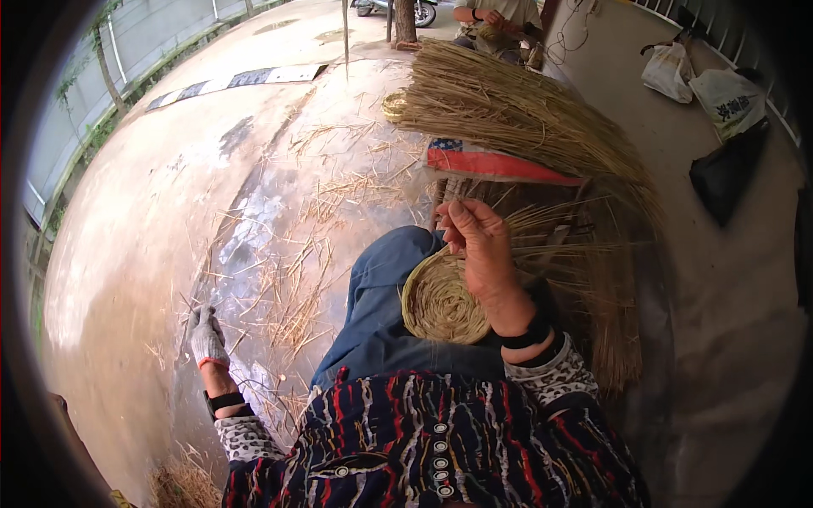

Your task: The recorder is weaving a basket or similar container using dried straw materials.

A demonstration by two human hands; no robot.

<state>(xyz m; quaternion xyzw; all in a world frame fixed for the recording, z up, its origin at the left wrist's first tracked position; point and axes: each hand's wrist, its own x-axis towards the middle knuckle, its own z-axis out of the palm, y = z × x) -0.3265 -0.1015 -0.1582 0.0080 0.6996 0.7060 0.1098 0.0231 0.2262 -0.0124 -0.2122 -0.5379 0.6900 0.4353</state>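
A round woven straw piece (447, 298), coiled flat with a raised rim, rests on my lap over blue trousers. Above its right edge is my bare right hand (484, 250), its fingers curled together; whatever they may hold is too small to make out. Loose straw ends fan out to the right of the woven piece. Far out to the left, my left hand (206, 336), in a grey glove with dark fingertips, reaches low over the floor. Its fingers look slightly apart and I see nothing held in them. Thin straw bits (292, 292) lie scattered between that hand and my legs.
A large bundle of long straw (517, 102) lies ahead to the right, above a red, white and blue cloth (500, 162). Behind it sits another person (498, 25). White bags (669, 72) and a black bag (728, 173) are at the far right. A small yellowish woven ring (393, 107) touches the bundle's left end.
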